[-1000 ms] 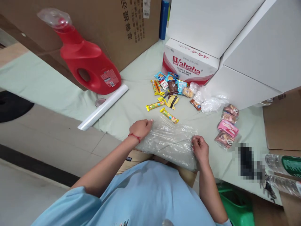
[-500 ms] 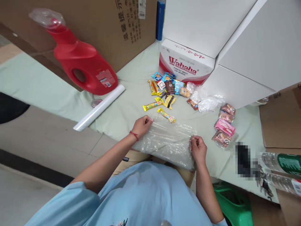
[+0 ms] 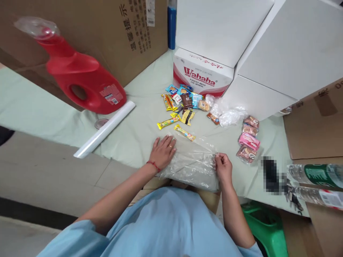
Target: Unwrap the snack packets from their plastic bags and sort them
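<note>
A clear plastic bag (image 3: 190,166) lies spread at the table's front edge. My left hand (image 3: 162,151) rests flat on its left side, fingers stretched out, a red cord round the wrist. At the right side of the bag, my right hand (image 3: 223,166) pinches its edge between thumb and fingers. Just beyond the bag lie two yellow-wrapped snack bars, the nearer bar (image 3: 184,132) and the farther bar (image 3: 168,122). Behind them is a pile of wrapped snacks (image 3: 186,101). To the right, several wrapped cakes (image 3: 247,153) form a row.
A red jug (image 3: 88,82) and a white roll (image 3: 104,130) are on the left. A Wahaba-style red and white carton (image 3: 202,73) stands at the back. Crumpled clear plastic (image 3: 232,116) lies near white boxes. Water bottles (image 3: 316,175) and keys (image 3: 296,203) are at the right, above a green stool (image 3: 268,223).
My left hand has gone from pinching the bag's left corner to lying flat on it. My right hand keeps its pinch. The view has shifted slightly.
</note>
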Motion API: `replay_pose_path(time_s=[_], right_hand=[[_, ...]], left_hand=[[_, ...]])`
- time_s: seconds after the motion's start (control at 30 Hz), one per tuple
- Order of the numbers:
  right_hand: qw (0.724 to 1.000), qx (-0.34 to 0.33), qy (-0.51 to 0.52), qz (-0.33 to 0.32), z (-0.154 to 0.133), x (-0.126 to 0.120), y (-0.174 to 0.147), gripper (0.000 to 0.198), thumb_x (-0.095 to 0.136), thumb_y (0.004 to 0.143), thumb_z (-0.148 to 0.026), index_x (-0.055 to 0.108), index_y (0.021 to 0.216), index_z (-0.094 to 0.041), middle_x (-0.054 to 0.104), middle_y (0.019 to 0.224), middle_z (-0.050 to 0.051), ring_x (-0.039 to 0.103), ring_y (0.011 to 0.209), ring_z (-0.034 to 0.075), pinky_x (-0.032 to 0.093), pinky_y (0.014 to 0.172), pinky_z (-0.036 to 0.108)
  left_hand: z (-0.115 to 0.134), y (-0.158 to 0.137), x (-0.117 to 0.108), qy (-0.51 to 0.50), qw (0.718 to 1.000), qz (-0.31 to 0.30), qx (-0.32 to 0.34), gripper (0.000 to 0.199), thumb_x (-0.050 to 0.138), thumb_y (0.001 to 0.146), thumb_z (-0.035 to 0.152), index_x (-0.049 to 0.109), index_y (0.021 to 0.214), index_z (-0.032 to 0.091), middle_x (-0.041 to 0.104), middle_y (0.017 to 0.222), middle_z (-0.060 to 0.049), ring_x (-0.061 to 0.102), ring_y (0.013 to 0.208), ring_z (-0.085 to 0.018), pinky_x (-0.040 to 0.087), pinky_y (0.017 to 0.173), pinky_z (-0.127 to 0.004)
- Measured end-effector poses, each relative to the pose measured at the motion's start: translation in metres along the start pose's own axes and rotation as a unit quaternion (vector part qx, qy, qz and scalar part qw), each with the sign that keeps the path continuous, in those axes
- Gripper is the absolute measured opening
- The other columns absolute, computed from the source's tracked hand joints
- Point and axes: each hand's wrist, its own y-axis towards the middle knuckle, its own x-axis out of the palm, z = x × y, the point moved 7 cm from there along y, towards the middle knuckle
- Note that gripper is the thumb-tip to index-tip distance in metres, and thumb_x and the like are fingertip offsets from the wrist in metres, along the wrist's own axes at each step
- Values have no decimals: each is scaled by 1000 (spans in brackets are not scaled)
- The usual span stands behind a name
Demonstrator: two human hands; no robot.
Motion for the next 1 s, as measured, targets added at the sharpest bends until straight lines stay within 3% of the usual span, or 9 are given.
replay_pose_path(time_s=[0.13,0.2,0.27,0.43,0.57,0.63,0.8,0.9,1.0], right_hand=[[984,48,174,-3,-4,-7,2,37,79,75,-55,60,85,-24,70,85,0,62,70,15,53,63,26],[971,83,223,-34,-7,-3,3,43,78,75,-60,61,91,-24,74,98,4,68,84,18,57,71,31],[967,107,224,-59,-11,4,8,48,78,75,-61,60,103,-25,75,101,5,70,84,19,58,71,32],[991,54,123,-29,-24,6,41,60,88,61,-44,58,110,-24,69,84,-3,59,58,12,47,54,25],[992,-45,23,114,-38,-23,56,47,74,71,-48,59,105,-20,65,83,0,56,62,14,46,59,28],[983,-88,-55,154,-42,-33,51,39,67,78,-50,62,102,-19,66,85,3,58,70,17,48,66,30],[966,-126,-226,-9,-33,-6,31,29,58,86,-46,70,90,-21,72,92,7,64,84,23,50,79,37],[946,-145,-286,39,-46,-3,33,30,54,89,-45,71,92,-20,71,94,9,64,82,24,49,78,38],[919,-204,-327,88,-89,21,55,30,50,93,-42,70,94,-20,69,94,9,63,78,23,49,77,37]], left_hand=[[-6,-4,19,38,998,-56,-8,53,34,104,39,45,154,27,36,165,-10,34,152,-29,9,123,-67],[-7,-4,21,50,996,-68,-9,54,31,104,40,42,155,28,32,167,-9,31,154,-28,7,123,-67],[-7,-3,21,59,995,-78,-9,54,30,104,41,40,156,28,31,167,-8,30,154,-27,6,123,-67],[-5,-2,22,70,994,-87,-18,55,30,104,41,37,158,28,28,168,-8,29,155,-28,4,123,-69],[-4,-3,18,60,995,-76,-23,54,33,104,40,39,156,29,29,168,-9,32,154,-28,6,123,-69],[-3,-4,17,52,996,-70,-21,53,34,104,40,40,156,30,30,167,-8,31,154,-28,7,124,-68],[-8,-6,18,40,997,-65,-20,54,34,104,40,37,157,32,29,168,-7,29,155,-27,6,125,-67],[-10,-7,21,35,997,-73,-10,55,34,103,40,35,158,33,25,169,-5,26,156,-26,5,125,-67],[-10,-6,23,30,996,-80,0,56,34,103,39,34,159,34,24,170,-4,25,156,-26,6,125,-66]])
